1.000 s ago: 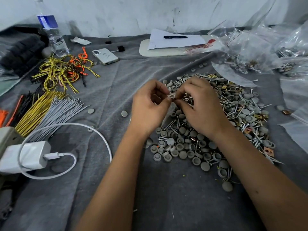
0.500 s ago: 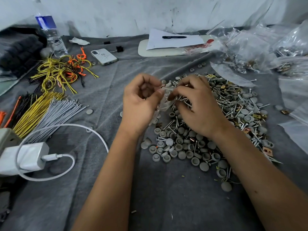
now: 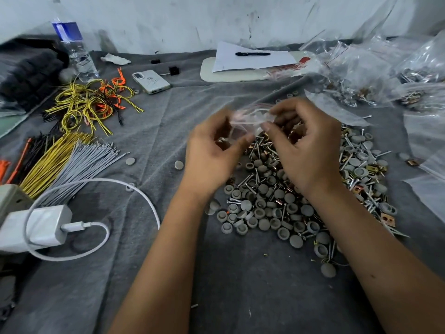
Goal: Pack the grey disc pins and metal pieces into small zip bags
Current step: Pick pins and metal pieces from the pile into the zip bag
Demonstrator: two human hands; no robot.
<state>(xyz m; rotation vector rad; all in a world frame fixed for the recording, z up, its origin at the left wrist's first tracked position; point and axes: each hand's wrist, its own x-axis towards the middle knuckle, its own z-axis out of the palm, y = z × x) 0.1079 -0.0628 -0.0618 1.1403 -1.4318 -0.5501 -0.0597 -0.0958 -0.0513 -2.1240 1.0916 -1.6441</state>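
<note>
Zip bag (image 3: 249, 116) now lifted higher, crosswise between left hand (image 3: 212, 153) and right hand (image 3: 305, 145)

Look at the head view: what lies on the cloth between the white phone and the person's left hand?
Bare grey cloth alone; between the white phone and left hand nothing lies, seen in the head view.

A grey cloth-covered table (image 3: 149, 131) carried a heap of grey disc pins and metal screws (image 3: 286, 198); left of the heap lay bundled yellow and grey wires (image 3: 62, 162) and a white charger (image 3: 38, 227).
</note>
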